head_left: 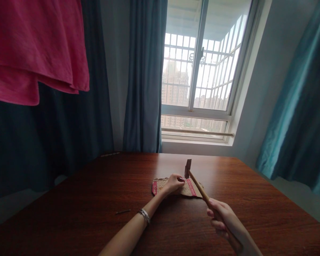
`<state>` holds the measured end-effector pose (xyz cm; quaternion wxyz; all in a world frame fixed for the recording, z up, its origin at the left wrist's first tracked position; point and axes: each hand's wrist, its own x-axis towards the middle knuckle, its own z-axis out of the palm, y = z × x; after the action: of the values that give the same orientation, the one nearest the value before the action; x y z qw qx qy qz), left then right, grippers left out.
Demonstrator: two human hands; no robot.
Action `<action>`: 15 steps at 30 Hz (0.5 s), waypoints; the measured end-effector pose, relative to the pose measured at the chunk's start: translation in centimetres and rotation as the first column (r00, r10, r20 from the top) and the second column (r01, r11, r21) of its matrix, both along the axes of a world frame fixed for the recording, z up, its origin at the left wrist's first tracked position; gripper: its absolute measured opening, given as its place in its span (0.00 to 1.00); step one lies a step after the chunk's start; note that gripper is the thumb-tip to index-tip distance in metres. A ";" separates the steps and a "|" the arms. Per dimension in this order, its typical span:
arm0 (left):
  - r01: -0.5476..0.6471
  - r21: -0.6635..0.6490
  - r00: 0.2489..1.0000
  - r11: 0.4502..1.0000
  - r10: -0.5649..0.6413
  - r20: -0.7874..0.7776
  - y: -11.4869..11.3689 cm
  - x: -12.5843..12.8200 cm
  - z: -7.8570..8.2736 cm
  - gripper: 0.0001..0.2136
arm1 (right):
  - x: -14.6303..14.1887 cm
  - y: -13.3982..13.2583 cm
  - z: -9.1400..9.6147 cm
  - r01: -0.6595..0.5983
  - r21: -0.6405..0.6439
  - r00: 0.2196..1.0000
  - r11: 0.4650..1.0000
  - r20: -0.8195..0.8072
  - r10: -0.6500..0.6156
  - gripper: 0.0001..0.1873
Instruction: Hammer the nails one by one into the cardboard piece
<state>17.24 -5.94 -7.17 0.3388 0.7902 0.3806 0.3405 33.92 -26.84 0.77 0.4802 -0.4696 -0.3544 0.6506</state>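
Note:
My right hand (224, 217) is closed round the wooden handle of a small hammer (200, 188), whose metal head (188, 168) stands just above the far side of a beige piece with red dotted bands (192, 188) lying on the table. My left hand (174, 182) rests on that piece with its fingers pinched together right beside the hammer head; whatever they pinch is too small to make out. A bracelet (144, 215) circles my left wrist.
The dark wooden table (82, 206) runs to the wall under a barred window (200, 71). A thin nail-like pin (123, 212) lies left of my forearm. Blue curtains (145, 78) hang on both sides, and a pink cloth (34, 46) hangs at top left.

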 end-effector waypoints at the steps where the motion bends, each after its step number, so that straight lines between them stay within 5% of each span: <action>1: -0.003 -0.003 1.000 1.000 0.003 -0.004 0.0 0.0 0.0 0.11 | 0.1 0.1 0.0 -0.005 -0.021 1.000 1.000 0.006 0.005 0.15; 15: 0.006 -0.066 1.000 0.998 -0.005 0.020 -0.4 -0.1 0.7 0.10 | 0.1 -0.1 -0.2 -0.024 -0.025 0.999 0.999 -0.035 0.023 0.17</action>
<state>17.16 -6.38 -6.44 0.3696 0.7760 0.3862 0.3347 34.01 -26.95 0.56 0.4728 -0.4600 -0.3432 0.6687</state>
